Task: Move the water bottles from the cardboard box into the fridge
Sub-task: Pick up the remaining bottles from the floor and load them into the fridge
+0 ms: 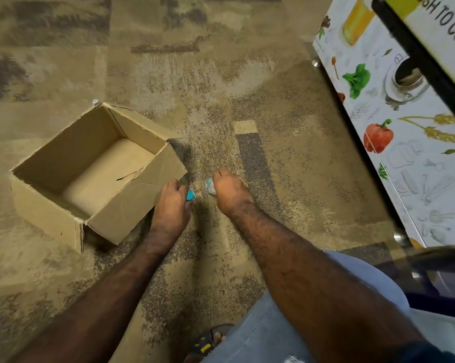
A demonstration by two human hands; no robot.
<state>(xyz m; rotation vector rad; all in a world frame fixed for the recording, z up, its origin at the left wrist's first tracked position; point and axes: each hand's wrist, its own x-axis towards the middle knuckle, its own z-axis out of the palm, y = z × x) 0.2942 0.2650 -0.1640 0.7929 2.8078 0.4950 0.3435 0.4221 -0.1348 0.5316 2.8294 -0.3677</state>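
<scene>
Both hands reach down over the carpeted floor [221, 74], just beside the near right corner of the cardboard box [95, 169]. Left hand [172, 205] is curled around a water bottle whose teal cap [190, 195] pokes out past the fingers; the bottle's body is hidden under the hand. Right hand [227, 191] grips a second water bottle [210, 186], of which only a clear, teal-tinted bit shows at the knuckles. The two hands sit close together, not touching. The box stands open on the floor with its flaps up, and the part of its bottom that shows holds no bottles. To the right stands the fridge [394, 132], its side panel printed with vegetables, wheat and jars, well apart from the box. A sandalled foot [210, 339] and a knee in pale denim [365, 281] show at the lower edge.
</scene>
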